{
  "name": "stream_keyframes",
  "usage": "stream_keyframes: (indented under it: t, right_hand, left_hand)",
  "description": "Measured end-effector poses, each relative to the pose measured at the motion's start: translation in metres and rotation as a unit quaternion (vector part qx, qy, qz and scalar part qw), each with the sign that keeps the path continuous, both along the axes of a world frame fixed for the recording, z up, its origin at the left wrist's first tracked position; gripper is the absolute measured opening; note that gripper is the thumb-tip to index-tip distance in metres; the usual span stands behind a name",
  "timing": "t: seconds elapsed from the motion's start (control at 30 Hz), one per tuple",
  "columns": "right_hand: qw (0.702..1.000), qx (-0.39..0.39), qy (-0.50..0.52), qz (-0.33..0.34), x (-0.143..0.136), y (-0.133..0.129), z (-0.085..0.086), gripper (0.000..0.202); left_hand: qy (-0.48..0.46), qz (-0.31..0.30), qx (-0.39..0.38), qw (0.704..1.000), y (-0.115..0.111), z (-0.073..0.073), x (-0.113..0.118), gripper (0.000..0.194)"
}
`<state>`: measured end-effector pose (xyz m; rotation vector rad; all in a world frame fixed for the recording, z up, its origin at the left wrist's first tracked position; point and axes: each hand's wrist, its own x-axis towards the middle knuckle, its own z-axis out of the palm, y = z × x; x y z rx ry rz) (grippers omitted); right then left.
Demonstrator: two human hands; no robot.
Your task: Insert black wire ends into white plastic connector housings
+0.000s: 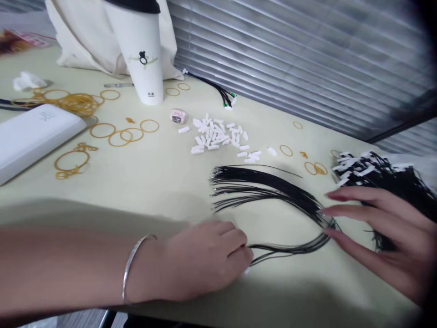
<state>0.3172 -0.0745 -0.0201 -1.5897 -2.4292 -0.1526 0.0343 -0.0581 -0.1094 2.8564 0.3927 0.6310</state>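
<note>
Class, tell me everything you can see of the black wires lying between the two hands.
The black wires look thin, flexible and plastic-coated, with small silvery tips at the left of the upper, thicker bundle, which fans out on the pale table. They curve at the right, where the right hand seems to touch them. A thinner group runs back to the left hand, which grips it.

We get mod. indoor light, a bit dim w/ a greenish cast; exact src unclear. Soft shadows lie on the worktop (153,177) beyond the left hand (201,259)'s forearm & at btm right. Blinds (273,54) show pale sheen; bracelet (127,269) glints. We see blur on the right hand (399,228), fuzzy tips on black wires (266,182), black vignetting at R corners.
</note>
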Motion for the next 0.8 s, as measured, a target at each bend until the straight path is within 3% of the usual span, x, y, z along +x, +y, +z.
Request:
stream_keyframes:
  t: [0.1, 0.2, 0.33, 0.5, 0.63, 0.73, 0.8]
  right_hand:
    - [0.984, -0.061, 0.050, 0.162, -0.070, 0.020, -0.015, 0.008]
    - [0.971, -0.151, 0.047, 0.180, -0.108, 0.044, -0.041, 0.005]
    - [0.969, -0.163, 0.073, 0.170, -0.111, 0.058, -0.057, 0.008]
    - [0.967, -0.203, 0.073, 0.134, -0.110, 0.060, -0.051, 0.002]
    - [0.966, -0.214, 0.018, 0.146, -0.121, 0.059, -0.048, 0.011]
    - [0.969, -0.193, -0.015, 0.151, -0.124, 0.057, -0.049, 0.015]
    - [0.973, -0.182, 0.007, 0.142, -0.119, 0.055, -0.046, 0.012]
  left_hand:
    - [-0.027, -0.010, 0.019, 0.999, -0.003, 0.000, -0.001, 0.020]
    - [-0.026, -0.043, 0.021, 0.999, -0.005, -0.002, -0.002, 0.021]
    - [-0.026, -0.052, 0.012, 0.998, -0.005, -0.003, -0.003, 0.020]
    - [-0.066, -0.027, 0.034, 0.997, -0.002, -0.004, -0.002, 0.021]
    - [-0.069, -0.026, 0.034, 0.997, 0.000, -0.007, -0.001, 0.018]
    - [-0.092, -0.022, -0.112, 0.989, 0.004, -0.005, -0.001, 0.017]
    - [-0.133, 0.017, -0.296, 0.946, 0.009, -0.001, 0.000, 0.016]
